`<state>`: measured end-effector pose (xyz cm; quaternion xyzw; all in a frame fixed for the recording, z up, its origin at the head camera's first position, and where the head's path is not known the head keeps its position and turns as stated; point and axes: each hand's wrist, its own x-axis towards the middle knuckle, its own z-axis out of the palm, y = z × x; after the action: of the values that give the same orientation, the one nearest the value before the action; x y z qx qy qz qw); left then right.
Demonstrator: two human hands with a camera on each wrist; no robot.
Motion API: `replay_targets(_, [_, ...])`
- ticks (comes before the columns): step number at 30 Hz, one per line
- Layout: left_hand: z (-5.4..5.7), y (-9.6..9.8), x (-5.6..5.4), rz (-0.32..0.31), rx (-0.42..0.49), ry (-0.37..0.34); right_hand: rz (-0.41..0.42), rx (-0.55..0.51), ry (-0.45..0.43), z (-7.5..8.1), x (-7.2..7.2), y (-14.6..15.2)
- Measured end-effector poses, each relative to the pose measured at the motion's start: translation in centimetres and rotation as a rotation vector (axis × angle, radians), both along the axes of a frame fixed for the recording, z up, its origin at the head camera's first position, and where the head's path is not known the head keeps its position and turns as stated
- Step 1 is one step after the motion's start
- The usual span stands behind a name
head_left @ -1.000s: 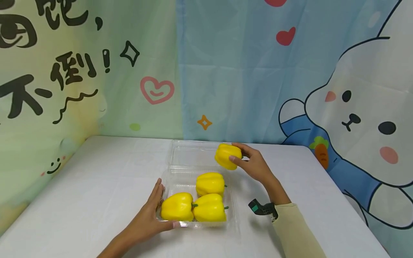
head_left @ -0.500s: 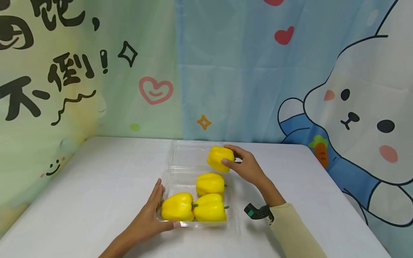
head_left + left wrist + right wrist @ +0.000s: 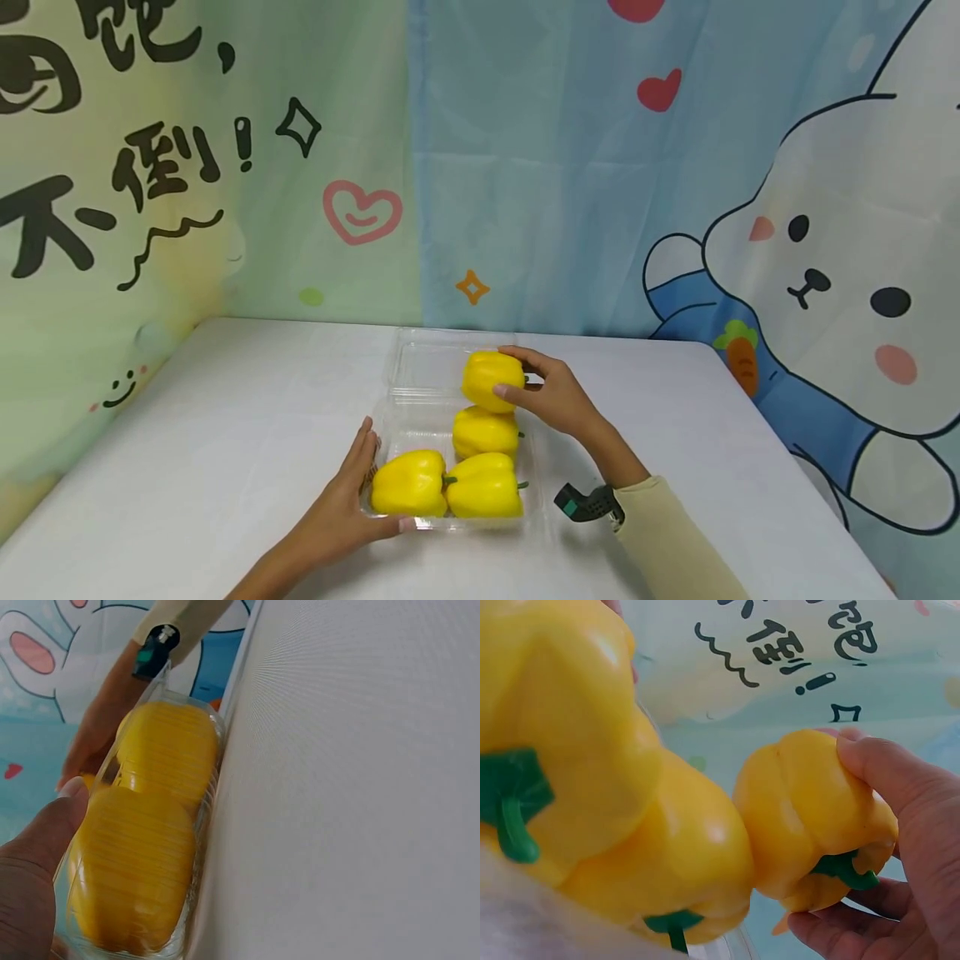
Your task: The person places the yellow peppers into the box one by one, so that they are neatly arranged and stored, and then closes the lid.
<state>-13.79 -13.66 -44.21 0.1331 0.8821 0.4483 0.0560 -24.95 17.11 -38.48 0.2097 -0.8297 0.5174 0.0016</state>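
In the head view, my right hand (image 3: 555,398) pinches a yellow bell pepper (image 3: 487,377) between thumb and fingers. That pepper is at the back right of a clear plastic clamshell box (image 3: 401,438), just behind another pepper (image 3: 483,433). The right wrist view shows the held pepper (image 3: 799,810) tilted, its green stem towards my palm and its side against a neighbouring pepper (image 3: 697,847). Two more, a front-left pepper (image 3: 408,483) and a front-right pepper (image 3: 485,486), lie in the box. My left hand (image 3: 341,500) rests straight-fingered along the box's left side, thumb at the front rim.
The box's lid (image 3: 427,367) lies folded back on the white table (image 3: 225,417), towards the printed backdrop (image 3: 562,208). A black wrist device (image 3: 588,502) sticks out from my right wrist.
My right hand has brought the pepper left and down, from above the lid's right side to the back of the row in the box. My left hand stays at the box.
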Motion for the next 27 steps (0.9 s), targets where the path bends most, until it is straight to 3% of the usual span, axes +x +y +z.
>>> replay_targets(2, [0.0, 0.0, 0.0, 0.002, -0.004, -0.004, 0.003, -0.002, 0.0, 0.0, 0.1, -0.3])
replay_targets(8, [0.1, -0.1, 0.0, -0.001, 0.009, -0.005, 0.026, 0.016, 0.01, 2.5, 2.1, -1.8])
replay_targets(14, [0.0, -0.1, -0.1, -0.008, 0.025, -0.005, 0.047, -0.008, 0.02, 0.3, 0.5, -2.0])
replay_targets(27, [0.0, 0.0, -0.1, 0.007, 0.029, -0.03, 0.107, 0.013, 0.036, 0.9, 1.0, -4.1])
